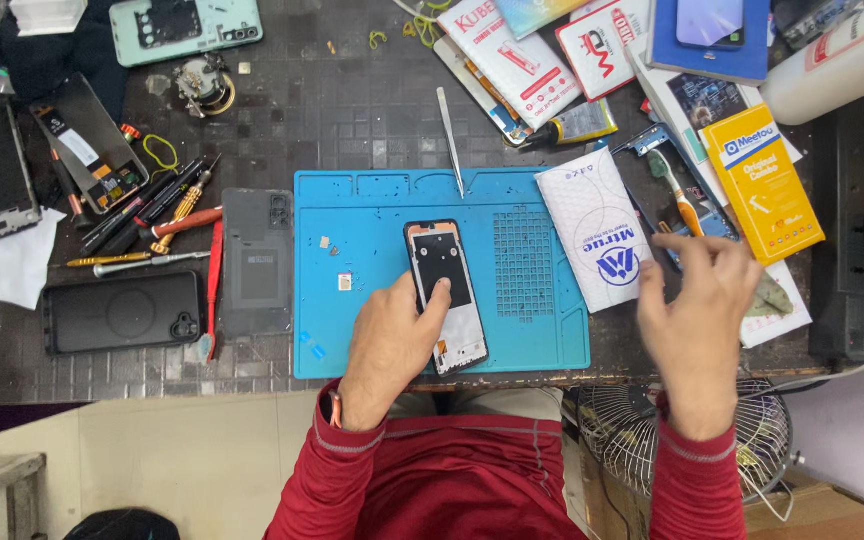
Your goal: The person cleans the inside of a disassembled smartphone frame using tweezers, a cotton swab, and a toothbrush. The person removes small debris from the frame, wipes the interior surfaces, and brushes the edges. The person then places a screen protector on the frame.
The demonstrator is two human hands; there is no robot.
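An opened phone frame (445, 270) lies face up on the blue repair mat (532, 330), with its dark inner plate and a white strip showing. My left hand (389, 345) rests on the mat beside it, the forefinger pressed onto the phone's lower middle. My right hand (697, 315) hovers off the mat's right edge with fingers spread and curled, holding nothing that I can see. It is above a white packet (600, 235) and near a toothbrush (677, 190).
Metal tweezers (450, 140) lie at the mat's top edge. Screwdrivers (157, 215), a grey phone back cover (258, 262) and a black phone (122, 312) sit left of the mat. Packaging boxes and a white bottle (837, 55) crowd the right. A fan (622, 430) stands below the table edge.
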